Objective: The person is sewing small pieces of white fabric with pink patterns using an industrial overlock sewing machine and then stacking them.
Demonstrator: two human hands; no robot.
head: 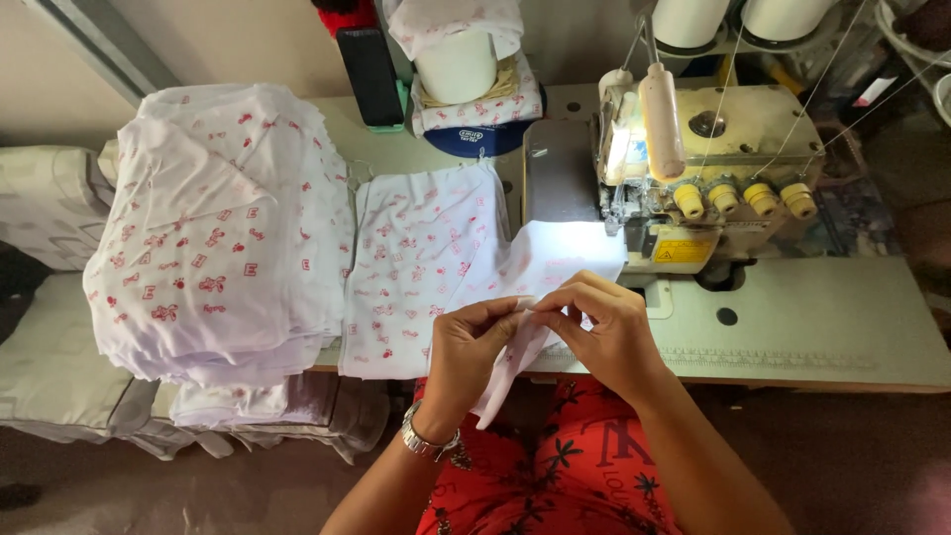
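Pinching a strip (505, 372) of white printed cloth between both hands, at 6 o'clock of the view, over the table's (812, 327) near edge; left hand (474, 349) grips it with thumb and forefinger closed on the fabric, watch (426, 439) at the wrist; right hand (606, 332) meets it fingertip to fingertip, also nipped on the same edge, other fingers curled; strip hangs down toward the red lap. Piece (421, 267) of the same cloth lies flat on the table at 10 o'clock from the hands, one corner running up under the lit foot of the overlock machine (693, 178) at 1 o'clock. Stack (218, 228) of the same cloth sits at 9 o'clock, high and slumping over the table edge; whether sewn or waiting, cannot tell. Thread cones (733, 20) at 12 to 1 o'clock feed lines down to the machine. Judgement: the work is mid-run; the piece in hand looks to be in alignment, edges being matched, not yet fed under the foot; seam on this piece appears left to do.
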